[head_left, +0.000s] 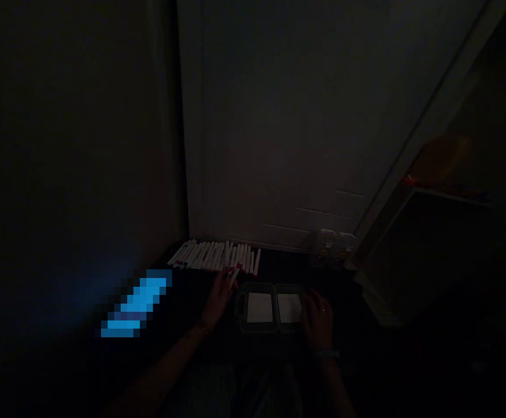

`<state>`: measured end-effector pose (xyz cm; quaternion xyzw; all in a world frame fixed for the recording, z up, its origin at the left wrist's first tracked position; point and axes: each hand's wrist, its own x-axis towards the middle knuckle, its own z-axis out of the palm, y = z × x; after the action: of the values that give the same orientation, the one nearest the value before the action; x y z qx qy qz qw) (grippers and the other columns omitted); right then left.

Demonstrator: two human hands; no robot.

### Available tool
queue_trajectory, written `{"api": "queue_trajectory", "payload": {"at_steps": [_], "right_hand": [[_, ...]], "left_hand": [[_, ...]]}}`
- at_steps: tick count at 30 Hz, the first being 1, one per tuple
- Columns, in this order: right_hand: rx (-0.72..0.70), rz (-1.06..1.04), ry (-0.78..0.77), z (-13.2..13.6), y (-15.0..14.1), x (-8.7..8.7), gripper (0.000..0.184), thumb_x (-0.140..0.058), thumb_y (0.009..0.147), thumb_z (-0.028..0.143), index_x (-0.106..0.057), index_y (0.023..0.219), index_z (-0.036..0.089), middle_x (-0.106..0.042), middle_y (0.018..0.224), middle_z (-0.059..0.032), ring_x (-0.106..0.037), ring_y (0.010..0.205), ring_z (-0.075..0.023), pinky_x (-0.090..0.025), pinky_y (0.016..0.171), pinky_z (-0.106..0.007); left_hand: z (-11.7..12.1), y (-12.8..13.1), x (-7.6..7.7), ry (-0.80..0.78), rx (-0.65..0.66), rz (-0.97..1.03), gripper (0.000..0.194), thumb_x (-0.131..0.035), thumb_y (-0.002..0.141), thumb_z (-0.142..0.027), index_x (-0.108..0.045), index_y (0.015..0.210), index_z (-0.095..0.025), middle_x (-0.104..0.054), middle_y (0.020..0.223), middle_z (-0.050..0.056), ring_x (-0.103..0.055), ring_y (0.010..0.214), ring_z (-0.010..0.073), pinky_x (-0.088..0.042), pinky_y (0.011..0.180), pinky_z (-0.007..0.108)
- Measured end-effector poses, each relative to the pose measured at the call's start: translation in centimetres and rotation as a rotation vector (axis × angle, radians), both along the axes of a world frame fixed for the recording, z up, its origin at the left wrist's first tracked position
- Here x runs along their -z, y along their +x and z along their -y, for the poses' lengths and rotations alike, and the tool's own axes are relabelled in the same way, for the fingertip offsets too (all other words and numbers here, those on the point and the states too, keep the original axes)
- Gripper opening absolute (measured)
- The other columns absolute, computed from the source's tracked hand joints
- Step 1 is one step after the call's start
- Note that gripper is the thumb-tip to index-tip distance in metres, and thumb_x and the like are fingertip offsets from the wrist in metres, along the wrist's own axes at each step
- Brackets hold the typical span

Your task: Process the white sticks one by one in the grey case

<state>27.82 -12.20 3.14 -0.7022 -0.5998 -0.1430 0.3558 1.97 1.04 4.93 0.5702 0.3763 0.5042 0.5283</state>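
My left hand (221, 293) is closed around a white marker (234, 276) and sits just in front of a row of markers (213, 254). Those markers are white-bodied, some with red or dark caps, and lie side by side near the wall. A clear plastic case (276, 325) lies opened flat before me, with a white sheet or label showing in each half. My right hand (318, 316) has its fingers curled over the case's right edge, gripping it. Dim light hides the finer detail of the fingers.
A bright blue, pixelated rectangle (135, 305) glows on the left. Clear containers (335, 249) stand at the back right against a pale panel (274, 128). Further right is a shelf or box (444, 244) with an orange item (442, 159) on top.
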Motion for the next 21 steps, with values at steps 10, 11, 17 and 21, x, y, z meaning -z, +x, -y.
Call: {"api": "queue_trajectory", "payload": {"at_steps": [10,11,17,21], "right_hand": [[-0.358,-0.051,-0.019,-1.0,-11.3,-4.0,0.037,-0.040,0.081,0.013,-0.051,0.111,0.032,-0.059,0.102,0.0008,-0.047,0.099,-0.0190,-0.024,0.095,-0.043],[-0.363,-0.068,-0.012,-1.4,-11.9,-4.0,0.036,-0.039,0.082,0.014,-0.051,0.111,0.031,-0.059,0.100,0.0005,-0.049,0.096,-0.0187,-0.027,0.092,-0.042],[-0.238,-0.168,0.022,-2.3,-12.5,-2.3,0.033,-0.036,0.084,0.016,-0.051,0.110,0.027,-0.060,0.094,-0.0038,-0.051,0.090,-0.0209,-0.031,0.084,-0.040],[-0.225,-0.179,-0.008,-2.0,-12.3,-1.5,0.033,-0.036,0.084,0.017,-0.049,0.112,0.026,-0.058,0.100,-0.0044,-0.049,0.095,-0.0217,-0.031,0.085,-0.041]], "left_hand": [[-0.3,-0.2,1.6,-0.066,-0.117,-0.084,0.048,-0.040,0.074,-0.053,-0.045,0.111,-0.022,-0.059,0.087,0.003,-0.057,0.071,0.0134,-0.045,0.061,0.024],[-0.2,-0.2,1.6,-0.061,-0.112,-0.070,0.047,-0.039,0.075,-0.053,-0.045,0.110,-0.022,-0.058,0.093,0.004,-0.058,0.077,0.0138,-0.045,0.064,0.024],[0.7,0.1,1.6,0.014,-0.097,-0.086,0.039,-0.047,0.073,-0.049,-0.041,0.104,-0.025,-0.060,0.093,0.002,-0.057,0.075,0.0126,-0.044,0.066,0.024],[1.4,0.9,1.7,0.048,-0.035,-0.139,0.031,-0.044,0.076,-0.048,-0.047,0.093,-0.023,-0.059,0.078,-0.001,-0.054,0.066,0.0116,-0.042,0.060,0.022]]}}
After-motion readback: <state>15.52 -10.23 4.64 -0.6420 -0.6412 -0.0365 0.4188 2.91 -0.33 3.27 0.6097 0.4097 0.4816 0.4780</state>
